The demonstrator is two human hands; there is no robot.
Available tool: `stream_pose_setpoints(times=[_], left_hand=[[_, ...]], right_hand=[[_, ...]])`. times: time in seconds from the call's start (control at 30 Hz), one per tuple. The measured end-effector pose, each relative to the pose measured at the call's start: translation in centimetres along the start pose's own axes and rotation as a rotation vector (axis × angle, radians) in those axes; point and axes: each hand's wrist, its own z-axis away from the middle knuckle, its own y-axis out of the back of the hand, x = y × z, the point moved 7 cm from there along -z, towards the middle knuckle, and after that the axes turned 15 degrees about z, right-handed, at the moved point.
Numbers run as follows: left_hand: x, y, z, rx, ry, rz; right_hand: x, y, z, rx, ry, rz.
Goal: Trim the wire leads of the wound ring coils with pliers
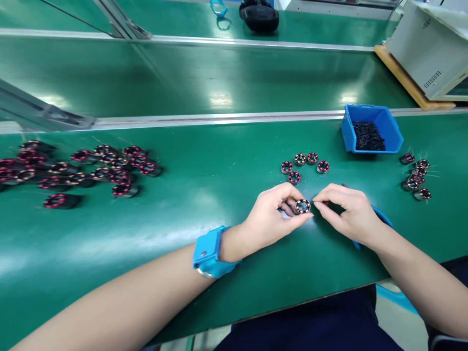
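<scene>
Between the thumb and fingers of my left hand [272, 214] is a small ring-shaped motor stator [302, 206] with copper windings, its open face turned up toward me. A blue strap [210, 251] circles my left wrist. My right hand [347, 212] is pinched close to the stator's right side; a tiny dark piece seems to show at its fingertips, too small to name. Under the right hand lies a blue-handled tool [382, 216], mostly hidden. Just beyond my hands, several stators [293, 177] with red and copper windings stand on the green bench.
A blue bin [372, 129] of small black pieces stands at the right. More stators sit in a group [417, 175] at far right and a larger cluster [87, 168] at left. A metal rail [219, 118] crosses behind. A grey machine [427, 53] rests on a wooden board.
</scene>
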Motion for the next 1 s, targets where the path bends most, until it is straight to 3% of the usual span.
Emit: stream_pose_setpoints(times=[0.5,0.7,0.77,0.83,0.93,1.0], left_hand=[[0.5,-0.5,0.4,-0.049,-0.103,-0.127],[1.3,-0.1,-0.2,-0.044,-0.289,-0.518],[1.5,0.1,-0.8,-0.027,-0.355,-0.714],[1.6,0.7,-1.6,0.027,-0.389,-0.877],[1.9,1.5,-2.4,0.116,-0.441,-0.96],[2.6,1.6,-2.0,0.159,-0.524,-0.904]], right_hand=[[-0.4,-1.2,0.6,0.017,-0.096,-0.082],[-1.3,-1.5,0.3,0.006,-0.047,0.008],[-0.5,0.2,-0.2,0.104,-0.071,0.078],[1.7,3.3,-0.3,0.295,-0.157,0.167],[7.4,9.0,2.3,0.607,-0.431,0.332],[12.0,11.7,5.3,0.709,-0.675,0.413]])
